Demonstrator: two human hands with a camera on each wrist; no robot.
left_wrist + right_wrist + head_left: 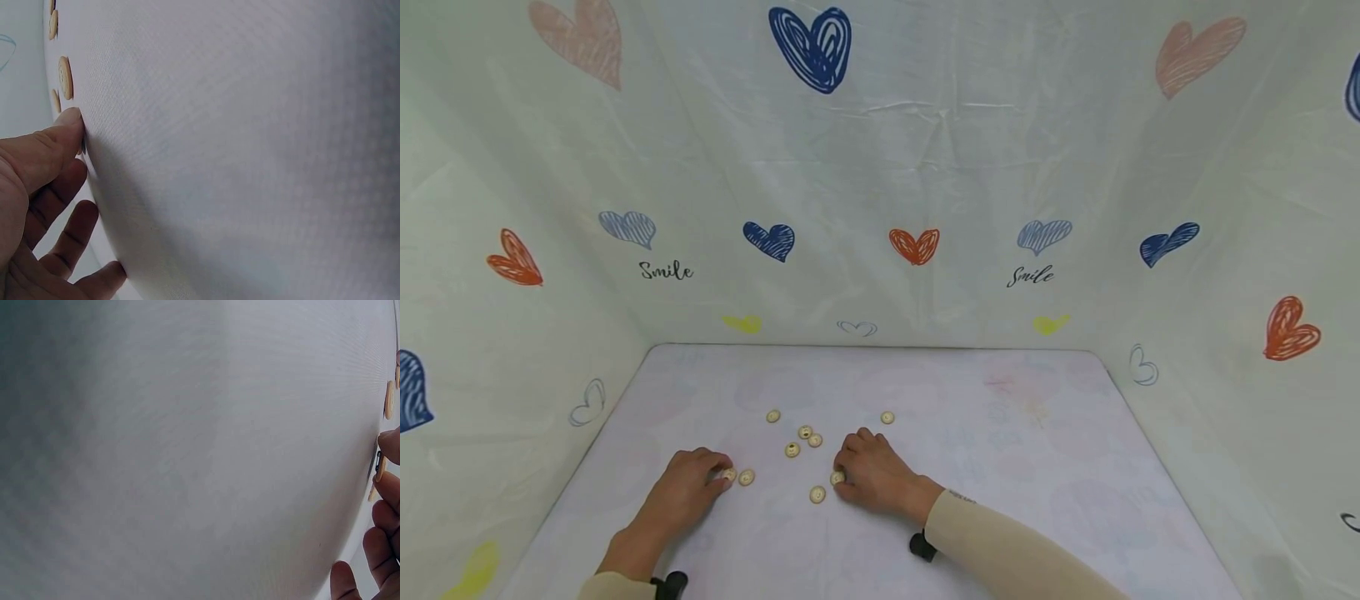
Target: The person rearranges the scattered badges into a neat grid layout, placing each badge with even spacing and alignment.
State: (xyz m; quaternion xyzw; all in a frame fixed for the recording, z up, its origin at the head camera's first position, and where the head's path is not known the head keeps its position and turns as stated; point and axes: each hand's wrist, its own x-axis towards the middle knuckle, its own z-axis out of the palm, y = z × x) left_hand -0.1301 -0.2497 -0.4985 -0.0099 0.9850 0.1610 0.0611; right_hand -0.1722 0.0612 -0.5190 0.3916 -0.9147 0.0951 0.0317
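Small round tan discs with marks on their faces are scattered over a white-covered table. My left hand (688, 483) pinches one disc (729, 473) at its edge between thumb and forefinger, low at the table. In the left wrist view the thumb mostly hides it. Just right of it lies a second disc (746, 477). My right hand (880, 475) pinches another disc (838, 477) between thumb and forefinger; in the right wrist view this disc (380, 465) is tilted on edge and shows dark marks. A disc (817, 494) lies close to its left.
Between and beyond the hands lie several more discs: a group of three with one disc (792, 450) nearest me, one disc (773, 415) farther left, and one disc (887, 417) beyond the right hand. A white curtain with printed hearts (914, 247) surrounds the table (1037, 467).
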